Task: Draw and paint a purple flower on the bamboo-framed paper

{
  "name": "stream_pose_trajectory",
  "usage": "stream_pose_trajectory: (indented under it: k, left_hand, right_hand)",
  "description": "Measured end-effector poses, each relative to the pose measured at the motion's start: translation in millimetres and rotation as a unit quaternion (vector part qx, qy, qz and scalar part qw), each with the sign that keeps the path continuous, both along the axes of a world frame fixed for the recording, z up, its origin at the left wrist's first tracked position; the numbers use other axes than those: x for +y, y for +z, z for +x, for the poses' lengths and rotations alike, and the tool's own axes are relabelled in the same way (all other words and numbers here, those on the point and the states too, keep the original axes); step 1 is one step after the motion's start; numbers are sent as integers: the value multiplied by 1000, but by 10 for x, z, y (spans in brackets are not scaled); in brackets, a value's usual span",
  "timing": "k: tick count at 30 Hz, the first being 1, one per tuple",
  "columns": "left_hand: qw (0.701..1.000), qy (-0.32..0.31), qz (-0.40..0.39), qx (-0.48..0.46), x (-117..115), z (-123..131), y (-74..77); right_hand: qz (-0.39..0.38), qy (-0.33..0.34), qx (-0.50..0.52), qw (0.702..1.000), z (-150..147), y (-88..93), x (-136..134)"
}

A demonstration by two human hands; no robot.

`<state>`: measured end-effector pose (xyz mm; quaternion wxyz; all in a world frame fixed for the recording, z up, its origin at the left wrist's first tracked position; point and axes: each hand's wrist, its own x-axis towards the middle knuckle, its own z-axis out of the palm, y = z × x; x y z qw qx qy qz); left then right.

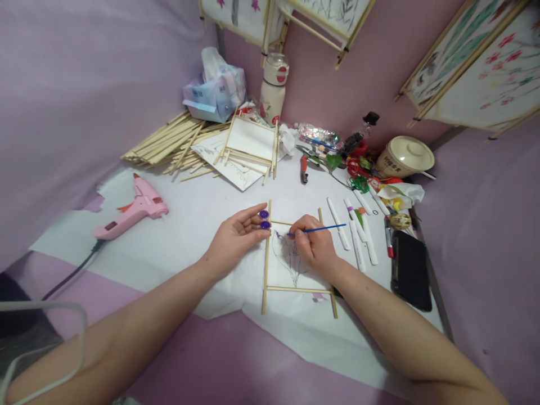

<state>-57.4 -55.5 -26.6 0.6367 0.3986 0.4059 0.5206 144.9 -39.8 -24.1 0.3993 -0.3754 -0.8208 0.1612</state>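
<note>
Over the frame (266, 270), right hand (313, 243) pinches brush (324, 228), left hand (236, 239) pinches pots (265, 225) by its left edge; sketch (294, 264) outlined, mostly uncoloured.

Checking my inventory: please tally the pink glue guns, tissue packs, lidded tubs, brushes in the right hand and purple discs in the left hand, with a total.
Pink glue gun: 1
Tissue pack: 1
Lidded tub: 1
Brush in the right hand: 1
Purple discs in the left hand: 2
Total: 6
</note>
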Motion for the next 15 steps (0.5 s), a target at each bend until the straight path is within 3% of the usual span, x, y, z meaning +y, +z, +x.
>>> stream_pose_trajectory:
  k: [15]
  left_hand:
    - [1000,1,0,10,-2,-5,2]
  right_hand:
    - [26,21,-10,999,-26,-2,14]
